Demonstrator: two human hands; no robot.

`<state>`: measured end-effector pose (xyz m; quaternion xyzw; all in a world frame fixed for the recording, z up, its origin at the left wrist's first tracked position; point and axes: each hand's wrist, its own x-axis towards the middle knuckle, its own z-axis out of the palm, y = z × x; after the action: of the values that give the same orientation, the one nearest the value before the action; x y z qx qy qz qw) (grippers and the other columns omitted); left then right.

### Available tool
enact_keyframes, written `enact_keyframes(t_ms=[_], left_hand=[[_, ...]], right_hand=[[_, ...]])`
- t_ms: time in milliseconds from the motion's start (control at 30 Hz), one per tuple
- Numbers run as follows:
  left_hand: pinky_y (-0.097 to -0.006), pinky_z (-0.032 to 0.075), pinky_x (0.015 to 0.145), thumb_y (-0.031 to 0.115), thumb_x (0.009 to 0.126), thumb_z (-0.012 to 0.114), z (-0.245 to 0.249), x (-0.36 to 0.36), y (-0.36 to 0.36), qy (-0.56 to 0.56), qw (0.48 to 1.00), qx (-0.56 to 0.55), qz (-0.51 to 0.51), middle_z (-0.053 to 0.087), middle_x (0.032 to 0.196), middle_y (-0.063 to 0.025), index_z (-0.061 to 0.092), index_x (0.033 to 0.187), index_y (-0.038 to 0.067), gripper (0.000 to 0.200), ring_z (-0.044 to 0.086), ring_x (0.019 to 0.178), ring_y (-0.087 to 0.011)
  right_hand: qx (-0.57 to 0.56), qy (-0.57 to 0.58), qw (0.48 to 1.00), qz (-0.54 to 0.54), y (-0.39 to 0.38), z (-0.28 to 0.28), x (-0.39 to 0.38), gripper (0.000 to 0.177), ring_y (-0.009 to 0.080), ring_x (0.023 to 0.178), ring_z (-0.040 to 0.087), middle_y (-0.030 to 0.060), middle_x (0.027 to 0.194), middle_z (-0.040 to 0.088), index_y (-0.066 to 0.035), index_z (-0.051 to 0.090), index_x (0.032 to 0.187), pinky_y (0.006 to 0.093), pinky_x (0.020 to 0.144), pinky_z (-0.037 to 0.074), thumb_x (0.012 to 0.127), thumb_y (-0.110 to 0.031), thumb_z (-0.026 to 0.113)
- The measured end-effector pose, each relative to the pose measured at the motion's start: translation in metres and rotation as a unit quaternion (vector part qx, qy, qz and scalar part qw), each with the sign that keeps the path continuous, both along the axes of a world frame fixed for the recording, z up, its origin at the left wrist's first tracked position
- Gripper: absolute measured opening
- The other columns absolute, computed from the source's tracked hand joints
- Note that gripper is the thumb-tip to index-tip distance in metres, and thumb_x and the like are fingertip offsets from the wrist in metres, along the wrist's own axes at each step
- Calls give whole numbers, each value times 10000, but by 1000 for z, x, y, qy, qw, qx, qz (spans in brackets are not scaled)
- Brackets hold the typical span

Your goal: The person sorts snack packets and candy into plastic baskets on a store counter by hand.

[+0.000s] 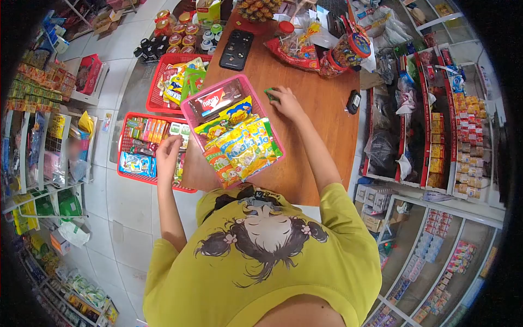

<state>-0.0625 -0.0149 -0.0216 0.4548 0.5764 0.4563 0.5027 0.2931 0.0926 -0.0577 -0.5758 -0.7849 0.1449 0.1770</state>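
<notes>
My left hand (168,156) is over the right part of a red basket (121,155) of small packs, its fingers bent together near white-and-green packs; whether it holds one is hidden. On the wooden table (321,136), my right hand (285,103) has its fingers closed on a small green item (270,94). Between my hands, a pink basket (188,115) lies at a slant on the table's left edge. It holds a red-and-dark Nabati pack (212,101), yellow packs (238,112) and a colourful candy bag (248,150).
Behind are another red basket (150,90) of packs, a dark phone (236,50), a red bag of lollipops (294,52) and a candy jar (348,50). A small black object (353,102) lies at the table's right edge. Stocked shelves stand on both sides.
</notes>
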Motion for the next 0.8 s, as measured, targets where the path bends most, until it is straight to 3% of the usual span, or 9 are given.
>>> enact_keyframes(t_ms=[267,367,400,433,467,567,600,733,800], left_hand=[[-215,403,666,92,771,481,-6,3,-1,-17,999,28,-23,544,825,-54,523,898,-12,169,506,754,-104],[-211,408,655,104,778,477,-4,6,-2,-21,999,12,-30,546,800,-50,514,907,-11,176,514,747,-105],[-210,409,652,108,780,476,-5,6,-1,-20,999,6,-39,546,807,-51,515,907,-9,177,515,749,-105],[-209,409,650,112,781,475,-5,6,-1,-20,999,1,-50,546,814,-52,516,907,-8,179,515,751,-105],[-214,410,649,119,779,477,-5,7,-1,-19,998,3,-53,547,824,-57,515,914,-8,189,516,756,-106],[-220,412,653,128,778,479,1,10,-2,-21,998,-1,-56,548,829,-57,514,920,-7,199,517,752,-106],[-220,412,653,128,778,479,0,9,-3,-21,998,-1,-57,548,829,-57,514,920,-7,199,517,752,-106],[-220,403,673,120,778,471,-11,7,-6,-33,997,-7,-72,547,829,-53,510,922,-7,196,512,763,-105],[-214,395,687,107,780,463,-12,7,-7,-37,996,-17,-75,548,824,-49,508,914,-10,183,509,769,-102]], right_hand=[[0,-9,1000,-15,8,-21,1,204,300,747,519,122,871,526,-28,543,838,308,689,427,651,-108,557],[-50,184,972,-140,3,-2,-7,99,263,674,559,103,793,552,-12,526,769,295,607,448,686,-53,491],[-139,438,866,-196,-1,13,-16,87,236,680,564,97,778,555,-9,518,765,289,595,448,692,-43,485],[-214,655,685,-236,-6,30,-26,75,209,686,568,91,762,558,-5,511,760,283,583,448,699,-33,478],[-213,672,672,-226,-16,52,-39,95,164,637,553,71,716,552,-6,502,779,258,552,441,695,-49,514],[-249,617,721,-194,-19,40,-40,109,140,591,528,68,706,551,-14,498,774,236,521,430,684,-56,543],[-263,663,678,-178,-23,46,-46,111,123,567,514,63,702,549,-29,498,763,226,497,419,671,-33,559],[-254,667,685,-145,-25,35,-47,132,128,600,526,66,711,549,-23,498,768,234,515,429,658,-4,567],[-208,637,735,-107,-27,35,-46,144,129,639,534,65,727,550,-8,497,780,235,558,439,654,15,562]])
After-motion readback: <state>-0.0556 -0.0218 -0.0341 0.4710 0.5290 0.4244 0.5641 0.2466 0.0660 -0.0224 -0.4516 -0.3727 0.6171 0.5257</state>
